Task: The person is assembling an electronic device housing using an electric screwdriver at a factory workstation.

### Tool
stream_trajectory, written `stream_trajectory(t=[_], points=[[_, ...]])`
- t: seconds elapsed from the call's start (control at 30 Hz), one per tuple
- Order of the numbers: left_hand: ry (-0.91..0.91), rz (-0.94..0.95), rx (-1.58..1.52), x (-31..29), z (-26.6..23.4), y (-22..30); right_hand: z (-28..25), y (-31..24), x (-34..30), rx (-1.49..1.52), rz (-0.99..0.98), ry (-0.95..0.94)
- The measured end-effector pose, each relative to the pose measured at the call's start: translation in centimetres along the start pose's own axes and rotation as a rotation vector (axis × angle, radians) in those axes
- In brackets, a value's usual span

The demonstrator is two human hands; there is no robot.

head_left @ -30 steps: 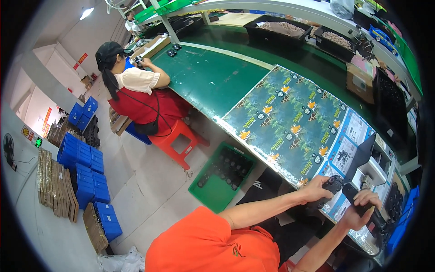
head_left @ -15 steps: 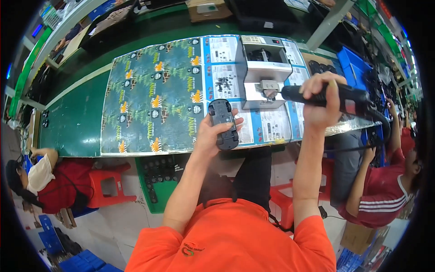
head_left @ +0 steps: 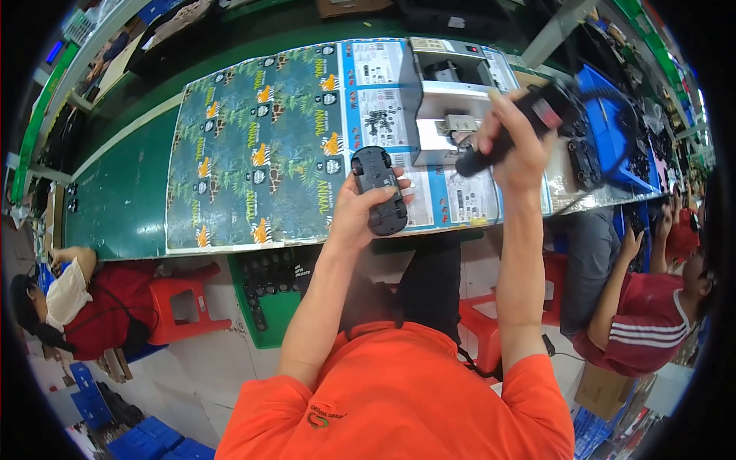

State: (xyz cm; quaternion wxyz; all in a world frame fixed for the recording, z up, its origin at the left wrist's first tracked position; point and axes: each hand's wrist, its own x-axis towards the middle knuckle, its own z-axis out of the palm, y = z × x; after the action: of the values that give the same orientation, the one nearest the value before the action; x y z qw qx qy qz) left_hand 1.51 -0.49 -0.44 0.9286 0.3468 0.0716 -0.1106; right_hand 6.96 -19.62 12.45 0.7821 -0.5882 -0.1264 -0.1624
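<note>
My left hand (head_left: 355,217) holds a black toy car chassis (head_left: 379,188), underside up, just above the near edge of the table. My right hand (head_left: 515,147) grips a black electric screwdriver (head_left: 523,124), tilted so its tip points down-left toward a grey machine (head_left: 447,98). A small pile of dark screws (head_left: 379,120) lies on the printed sheet beyond the chassis. Both forearms rise from my orange shirt.
A printed cardboard sheet (head_left: 253,146) covers the green table (head_left: 115,192). A green crate of black parts (head_left: 268,287) sits under the table beside a red stool (head_left: 180,307). One person in red sits at left (head_left: 84,307), another at right (head_left: 652,307). Blue bins (head_left: 606,130) stand at right.
The view swung from the left side of the room onto the table. My right hand with the screwdriver rose and moved toward the grey machine; my left hand kept the chassis.
</note>
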Motion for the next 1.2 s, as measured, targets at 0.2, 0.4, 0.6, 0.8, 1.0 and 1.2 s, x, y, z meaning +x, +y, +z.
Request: stream_trajectory(t=[0.2,0.4,0.6,0.8,1.0,1.2], points=[[-0.015,-0.002,0.026,0.2,-0.1,-0.1,1.2,0.1,-6.8,0.418,-0.009,-0.178],[-0.006,0.007,0.015,0.1,-0.2,0.0,2.2,1.8,-8.5,0.356,0.009,-0.193],[0.069,-0.006,0.006,0.2,0.1,0.1,2.8,2.3,-8.6,0.322,0.033,-0.286],[0.093,-0.005,-0.002,0.2,0.2,0.0,2.7,2.5,-8.6,0.331,0.021,-0.362],[0.085,-0.011,-0.019,0.3,0.2,0.0,2.7,2.0,-8.9,0.292,-0.001,-0.363],[0.087,-0.01,-0.037,0.1,0.4,-0.1,2.6,2.2,-9.2,0.315,-0.01,-0.334]])
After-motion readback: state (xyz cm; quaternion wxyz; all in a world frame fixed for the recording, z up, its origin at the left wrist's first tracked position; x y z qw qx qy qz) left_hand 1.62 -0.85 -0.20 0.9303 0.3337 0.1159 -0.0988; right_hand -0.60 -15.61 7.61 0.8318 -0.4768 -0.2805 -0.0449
